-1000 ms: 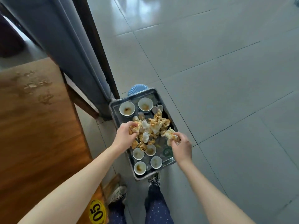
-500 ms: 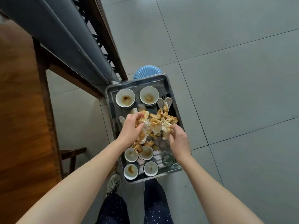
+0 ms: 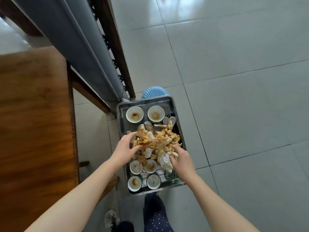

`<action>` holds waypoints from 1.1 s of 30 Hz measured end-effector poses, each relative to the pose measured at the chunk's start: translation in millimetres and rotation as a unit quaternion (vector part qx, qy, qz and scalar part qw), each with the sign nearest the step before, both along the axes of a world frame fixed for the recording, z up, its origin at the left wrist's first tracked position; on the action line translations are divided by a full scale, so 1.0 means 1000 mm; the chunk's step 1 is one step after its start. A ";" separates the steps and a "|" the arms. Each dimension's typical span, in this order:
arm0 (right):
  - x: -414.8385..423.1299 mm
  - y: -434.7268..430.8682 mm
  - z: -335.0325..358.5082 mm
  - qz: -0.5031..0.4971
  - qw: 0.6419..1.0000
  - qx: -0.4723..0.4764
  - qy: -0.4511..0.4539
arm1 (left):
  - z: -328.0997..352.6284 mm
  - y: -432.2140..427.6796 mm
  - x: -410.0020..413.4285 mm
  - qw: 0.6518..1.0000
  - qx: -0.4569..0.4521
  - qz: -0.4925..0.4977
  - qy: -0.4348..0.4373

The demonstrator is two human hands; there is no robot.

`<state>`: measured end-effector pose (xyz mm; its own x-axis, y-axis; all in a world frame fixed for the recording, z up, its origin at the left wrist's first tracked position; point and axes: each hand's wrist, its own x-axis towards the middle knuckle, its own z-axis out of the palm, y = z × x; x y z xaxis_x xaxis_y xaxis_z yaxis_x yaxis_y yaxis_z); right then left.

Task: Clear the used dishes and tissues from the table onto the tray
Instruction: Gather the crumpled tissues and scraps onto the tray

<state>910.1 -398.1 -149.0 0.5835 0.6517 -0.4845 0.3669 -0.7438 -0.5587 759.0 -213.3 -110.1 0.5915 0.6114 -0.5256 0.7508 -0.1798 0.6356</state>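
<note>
Six used white bowls (image 3: 134, 114) sit on the metal tray (image 3: 145, 103): two along its far edge, four in a block at its near left corner. Between them a heap of stained tissues (image 3: 158, 139) covers the tray's middle. Both hands lie loose against the heap, gripping nothing: the left hand (image 3: 124, 148) touches its left side with fingers spread, and the right hand (image 3: 182, 159) rests straight fingers on its near right part. A glass (image 3: 169, 175) stands near the near right corner, just beside the right hand.

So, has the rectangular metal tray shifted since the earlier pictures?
No. The metal tray sits as before, with the blue ribbed stool showing past its far rim.
</note>
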 end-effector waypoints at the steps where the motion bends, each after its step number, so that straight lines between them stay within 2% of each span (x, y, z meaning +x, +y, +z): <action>1: -0.004 0.002 0.009 0.005 1.000 0.001 -0.006 | 0.008 0.000 -0.007 1.000 0.002 0.005 -0.003; 10: -0.084 0.025 0.094 0.049 0.995 0.062 -0.055 | 0.080 0.003 -0.102 0.993 0.064 0.078 -0.068; 21: -0.255 0.052 0.177 0.113 0.973 0.160 -0.125 | 0.166 0.013 -0.322 0.972 0.167 0.123 -0.110; 33: -0.432 0.112 0.217 0.222 0.938 0.230 -0.133 | 0.186 0.002 -0.514 0.953 0.182 0.224 -0.094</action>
<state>478.2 -286.3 67.6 0.2658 0.9635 0.0323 0.7554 -0.1873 -0.6279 244.8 -211.0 76.0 0.2913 0.9462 -0.1411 0.6831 -0.1025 0.7231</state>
